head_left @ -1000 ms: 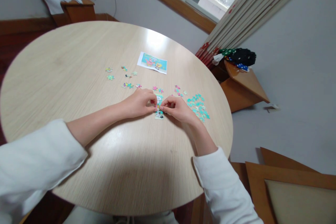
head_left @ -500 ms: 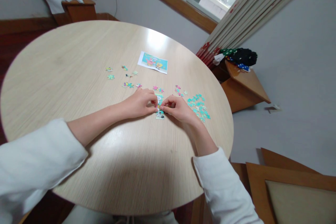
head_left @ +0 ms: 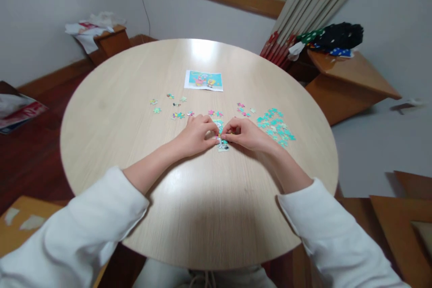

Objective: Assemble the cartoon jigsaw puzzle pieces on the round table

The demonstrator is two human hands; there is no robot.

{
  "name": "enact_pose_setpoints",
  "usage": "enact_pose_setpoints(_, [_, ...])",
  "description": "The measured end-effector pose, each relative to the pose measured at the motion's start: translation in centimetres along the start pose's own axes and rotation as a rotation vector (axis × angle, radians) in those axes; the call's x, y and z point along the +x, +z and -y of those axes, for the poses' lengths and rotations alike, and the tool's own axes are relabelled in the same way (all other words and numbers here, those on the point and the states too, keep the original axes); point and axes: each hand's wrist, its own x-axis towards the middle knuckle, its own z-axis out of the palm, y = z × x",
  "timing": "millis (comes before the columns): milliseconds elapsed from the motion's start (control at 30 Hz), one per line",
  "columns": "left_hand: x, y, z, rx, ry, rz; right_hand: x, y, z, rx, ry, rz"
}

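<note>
A narrow joined strip of jigsaw puzzle (head_left: 223, 147) lies flat on the table between my hands, its middle partly covered by fingertips. My left hand (head_left: 197, 135) is closed in a pinch at the strip's left edge, thumb and forefinger on the pieces. From the other side, my right hand (head_left: 251, 134) pinches a small puzzle piece against the strip; the fingers hide most of that piece. Just beyond the hands lie a few loose pink and turquoise puzzle pieces (head_left: 211, 112).
The round wooden table (head_left: 202, 216) also holds a printed cartoon picture (head_left: 205, 81). A spread of turquoise pieces (head_left: 275, 125) lies to the right, several mixed pieces (head_left: 178, 115) to the left. Beyond the table's right edge stands a wooden stool (head_left: 347, 76) with cloths on it.
My head view has turned and levelled, so the table appears shifted right. Both hands stay pinched at the puzzle strip, with little visible movement.
</note>
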Motion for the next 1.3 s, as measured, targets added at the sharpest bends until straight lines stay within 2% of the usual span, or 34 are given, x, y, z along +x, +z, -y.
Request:
enact_pose_setpoints(867, [-0.13,-0.52,-0.36,0.016,-0.017,0.046,0.35,-0.08,-0.21,0.024,-0.021,-0.145])
enact_pose_setpoints(1300, [-0.15,-0.43,-0.4,0.026,-0.018,0.021,0.14,-0.83,0.48,-0.088,0.079,-0.093])
